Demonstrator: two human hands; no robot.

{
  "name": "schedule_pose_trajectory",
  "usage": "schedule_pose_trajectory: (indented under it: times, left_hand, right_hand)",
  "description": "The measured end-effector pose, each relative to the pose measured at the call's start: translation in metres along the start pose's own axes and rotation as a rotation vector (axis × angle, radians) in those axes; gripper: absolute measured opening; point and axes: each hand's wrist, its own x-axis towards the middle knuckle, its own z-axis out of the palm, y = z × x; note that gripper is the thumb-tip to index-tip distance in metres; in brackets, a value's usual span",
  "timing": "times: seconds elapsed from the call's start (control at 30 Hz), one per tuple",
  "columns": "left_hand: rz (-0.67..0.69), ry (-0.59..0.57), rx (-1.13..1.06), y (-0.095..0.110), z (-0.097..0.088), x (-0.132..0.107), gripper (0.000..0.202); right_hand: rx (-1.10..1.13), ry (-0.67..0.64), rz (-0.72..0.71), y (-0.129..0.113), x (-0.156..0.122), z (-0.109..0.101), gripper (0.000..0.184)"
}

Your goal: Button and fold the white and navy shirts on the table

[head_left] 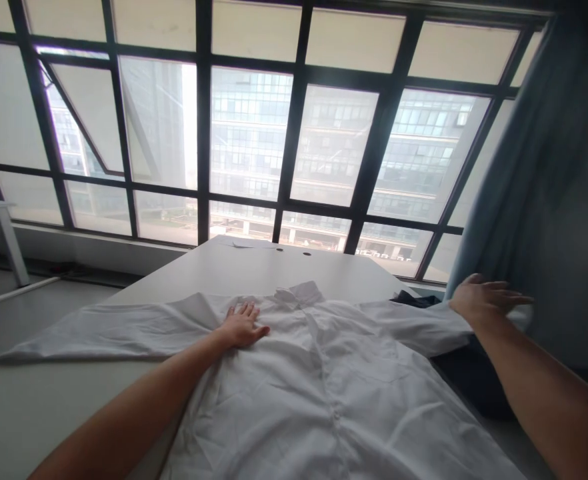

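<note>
A white button-up shirt (pixel 284 380) lies front side up, its collar at the far end and both sleeves stretched out to the sides. Soft wrinkles run across its body. My left hand (pixel 243 325) rests flat on the upper left chest near the shoulder, fingers spread. Over at the right, my right hand (pixel 487 295) is by the end of the right sleeve, with its fingers stretched out. Whether this hand touches the sleeve cloth I cannot tell.
The shirt is on a white table (pixel 234 277) with two dark round holes near its far edge. Dark cloth (pixel 474 377) lies below the right sleeve. A blue-grey curtain (pixel 504 193) hangs at the right, beside large windows (pixel 249 133). Another white table (pixel 14 247) stands at the far left.
</note>
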Motion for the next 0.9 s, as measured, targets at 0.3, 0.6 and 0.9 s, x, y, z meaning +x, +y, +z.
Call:
schedule_pose_trajectory:
  times: [0.3,0.6,0.9]
  left_hand:
    - [0.081,0.021,0.011,-0.018,-0.004,-0.014,0.083]
    - [0.072,-0.059,0.000,-0.025,-0.020,-0.058,0.094]
    - [-0.078,0.269,0.061,0.042,-0.043,0.005,0.045]
  right_hand:
    - [0.132,-0.688,-0.916,-0.133,-0.147,0.052,0.085]
    - [0.077,-0.928,-0.951,-0.135,-0.210,0.020,0.120]
    - [0.151,-0.413,-0.837,-0.207,-0.160,0.057,0.042]
